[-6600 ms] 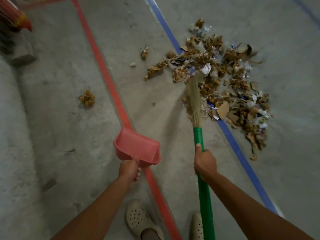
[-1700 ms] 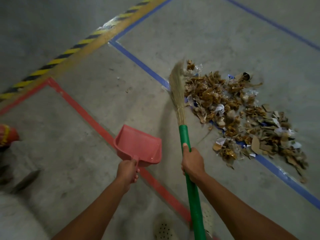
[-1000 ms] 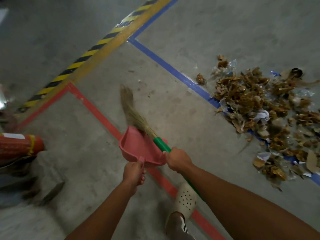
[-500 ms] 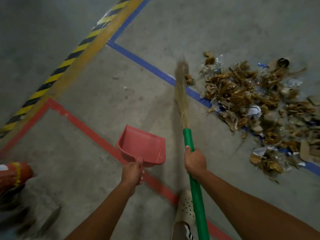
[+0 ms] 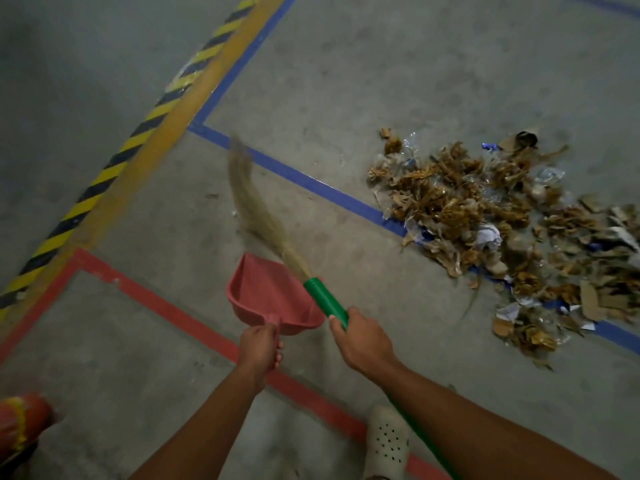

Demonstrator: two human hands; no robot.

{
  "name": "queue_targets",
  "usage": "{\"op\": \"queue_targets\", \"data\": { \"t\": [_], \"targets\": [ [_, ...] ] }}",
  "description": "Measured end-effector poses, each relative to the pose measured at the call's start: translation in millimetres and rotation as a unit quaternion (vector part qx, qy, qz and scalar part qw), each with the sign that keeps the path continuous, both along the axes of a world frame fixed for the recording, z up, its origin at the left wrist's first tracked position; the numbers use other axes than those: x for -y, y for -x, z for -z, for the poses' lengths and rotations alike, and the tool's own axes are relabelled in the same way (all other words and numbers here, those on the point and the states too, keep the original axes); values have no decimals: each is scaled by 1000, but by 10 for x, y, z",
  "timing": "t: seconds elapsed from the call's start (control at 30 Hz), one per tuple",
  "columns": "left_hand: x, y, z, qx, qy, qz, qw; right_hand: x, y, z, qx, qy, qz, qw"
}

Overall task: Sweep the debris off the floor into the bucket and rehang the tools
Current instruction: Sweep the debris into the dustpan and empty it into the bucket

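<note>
The left hand (image 5: 261, 344) curls round the pan's (image 5: 270, 296) stub handle. The right hand (image 5: 363, 337) wraps the broom's (image 5: 325, 301) green shaft near the bristles (image 5: 247, 202). The shaft crosses the pan's right edge, and the blurred bristles point far left. The debris (image 5: 485, 216) lies well apart to the right, heaped across a blue line (image 5: 311, 183). No bucket is in view. A fast stroke into the heap could scatter its light paper and film. If the pan hangs off the floor (image 5: 346, 81), scraps would slip under it.
</note>
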State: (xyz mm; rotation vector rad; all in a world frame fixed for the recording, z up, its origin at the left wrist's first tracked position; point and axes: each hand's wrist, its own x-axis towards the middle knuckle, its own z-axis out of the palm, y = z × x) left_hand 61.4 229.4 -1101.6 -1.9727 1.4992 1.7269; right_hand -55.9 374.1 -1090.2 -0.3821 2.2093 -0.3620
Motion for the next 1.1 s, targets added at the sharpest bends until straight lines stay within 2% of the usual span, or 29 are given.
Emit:
{"op": "queue_targets", "data": {
  "t": [0.1,0.2,0.33,0.5,0.63,0.8,1.0,1.1],
  "targets": [
    [151,-120,75,4,4,8,1000,313,-56,163,18,-21,-64,998],
    [312,-214,182,10,-5,19,1000,594,-94,357,43,-48,-63,996],
    [620,-219,426,9,6,75,997,847,-84,632,72,-73,42,994],
    [950,-33,595,-3,-3,137,991,937,89,824,49,-76,165,982],
    [1108,183,659,-20,-1,172,985,890,309,916,28,-97,286,953],
    [1179,400,609,-36,4,191,981,552,541,836,33,-100,454,885],
    [1176,541,345,-44,9,222,974,-63,567,486,12,-77,530,845],
    [1170,608,217,-45,5,236,971,-228,524,210,-5,-30,571,821]
  ]
}}
